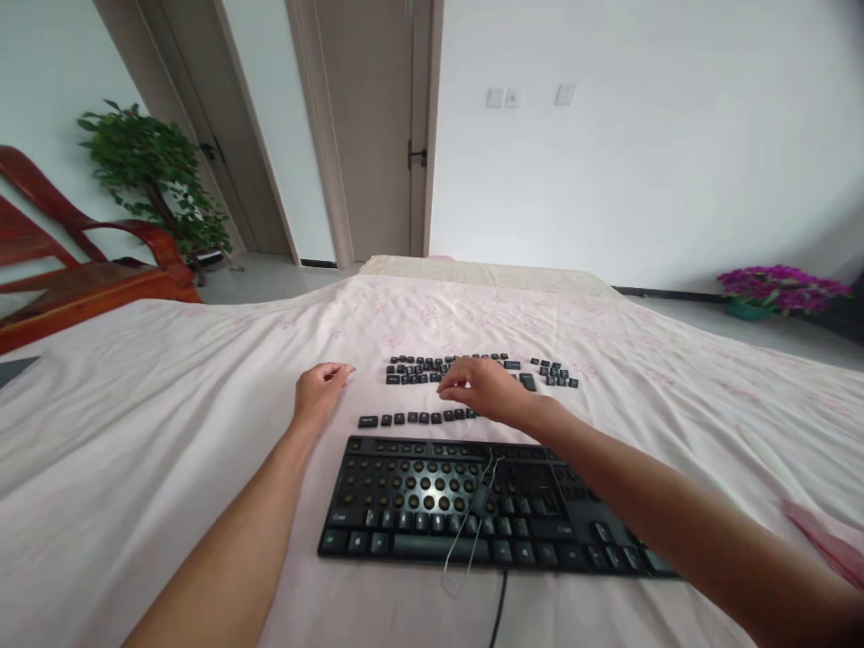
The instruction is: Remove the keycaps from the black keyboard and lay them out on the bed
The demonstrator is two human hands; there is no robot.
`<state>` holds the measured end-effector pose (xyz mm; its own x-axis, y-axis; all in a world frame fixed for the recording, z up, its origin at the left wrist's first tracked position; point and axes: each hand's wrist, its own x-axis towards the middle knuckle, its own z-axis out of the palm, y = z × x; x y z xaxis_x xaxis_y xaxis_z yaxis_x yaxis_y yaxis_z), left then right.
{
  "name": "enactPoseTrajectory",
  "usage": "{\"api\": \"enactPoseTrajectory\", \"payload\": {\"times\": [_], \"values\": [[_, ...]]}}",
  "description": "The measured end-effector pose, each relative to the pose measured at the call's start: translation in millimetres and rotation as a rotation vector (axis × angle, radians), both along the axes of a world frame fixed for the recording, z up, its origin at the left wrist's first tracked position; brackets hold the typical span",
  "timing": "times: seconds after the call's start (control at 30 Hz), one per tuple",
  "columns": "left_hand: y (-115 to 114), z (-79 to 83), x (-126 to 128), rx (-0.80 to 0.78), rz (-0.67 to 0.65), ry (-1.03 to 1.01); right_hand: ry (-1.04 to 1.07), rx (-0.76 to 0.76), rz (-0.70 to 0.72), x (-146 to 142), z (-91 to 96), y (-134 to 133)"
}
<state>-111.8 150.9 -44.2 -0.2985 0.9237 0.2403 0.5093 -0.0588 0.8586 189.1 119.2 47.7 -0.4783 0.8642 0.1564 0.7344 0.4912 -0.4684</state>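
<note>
Both hands (319, 389) (482, 389) half-curled; keycaps (412, 418) nearby

Both hands (319, 389) forward, loosely curled

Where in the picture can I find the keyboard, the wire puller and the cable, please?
Keyboard (433, 501): head view, on the rows without caps, near its middle.
Wire puller (481, 499): head view, on its dark handle.
Cable (499, 608): head view, on its visible stretch below the keyboard.
</note>
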Motion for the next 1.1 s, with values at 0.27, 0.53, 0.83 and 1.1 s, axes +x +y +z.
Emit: {"api": "enactPoseTrajectory", "payload": {"times": [0.27, 0.53, 0.83, 1.1], "values": [[3, -0.9, -2, 0.033, -0.024, -0.015, -0.203, 0.087, 0.087, -100, -20.6, 5], [3, 0.4, -2, 0.045, -0.019, -0.028, -0.285, 0.138, 0.143, -123, -31.1, 1], [5, -0.9, -2, 0.044, -0.026, -0.046, -0.197, -0.003, -0.214, -89, -32.1, 35], [7, -4.5, -2, 0.045, -0.005, -0.023, -0.286, 0.081, -0.11, -92, -46.4, 38]]}}
